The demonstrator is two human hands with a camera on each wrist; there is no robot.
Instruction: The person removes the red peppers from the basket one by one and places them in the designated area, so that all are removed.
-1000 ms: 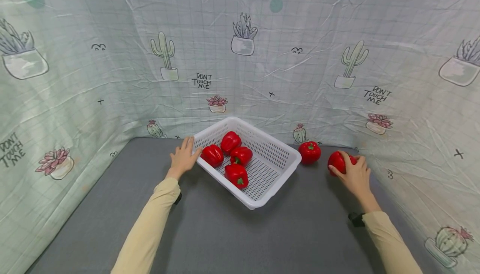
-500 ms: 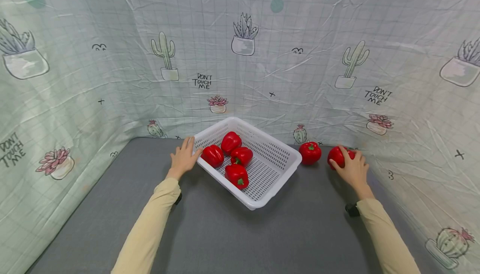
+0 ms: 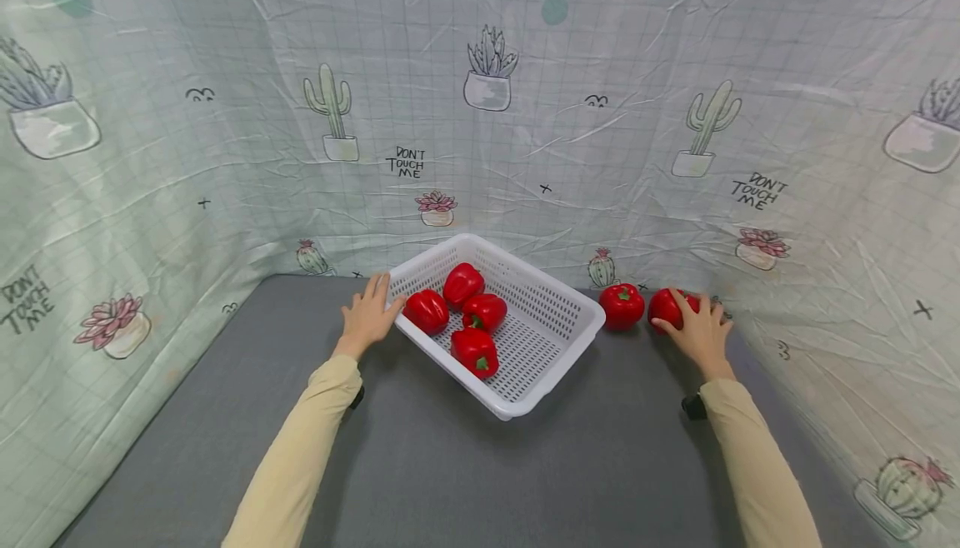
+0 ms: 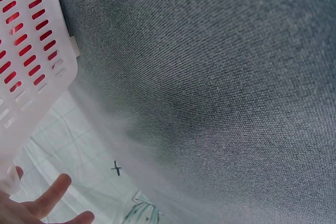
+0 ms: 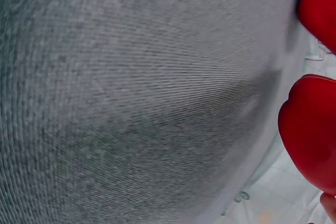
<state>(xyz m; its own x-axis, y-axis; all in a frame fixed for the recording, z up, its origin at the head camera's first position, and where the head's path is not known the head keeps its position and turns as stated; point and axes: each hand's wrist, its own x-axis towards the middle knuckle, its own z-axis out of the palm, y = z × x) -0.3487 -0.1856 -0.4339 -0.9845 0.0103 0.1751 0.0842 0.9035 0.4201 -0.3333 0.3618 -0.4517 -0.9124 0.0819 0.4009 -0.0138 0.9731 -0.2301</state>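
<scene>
A white plastic basket (image 3: 536,294), perforated and rectangular with rounded corners, holds four lobed red peppers (image 3: 474,352); the left hand (image 3: 366,315) touches its rim, fingers spread apart. The right hand (image 3: 701,333) grips a smooth, glossy, rounded red bell pepper (image 3: 661,309) at the far right, just beside a green-stemmed one (image 3: 622,307). Finely ribbed grey cloth covers the tabletop (image 3: 510,481); wrinkled, cactus-printed sheeting (image 3: 487,156) encloses it.

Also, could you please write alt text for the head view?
A person's right hand grips a red bell pepper beside another, while their left hand touches a white perforated basket holding four more red bell peppers. Behind is a cactus-print backdrop.
</scene>
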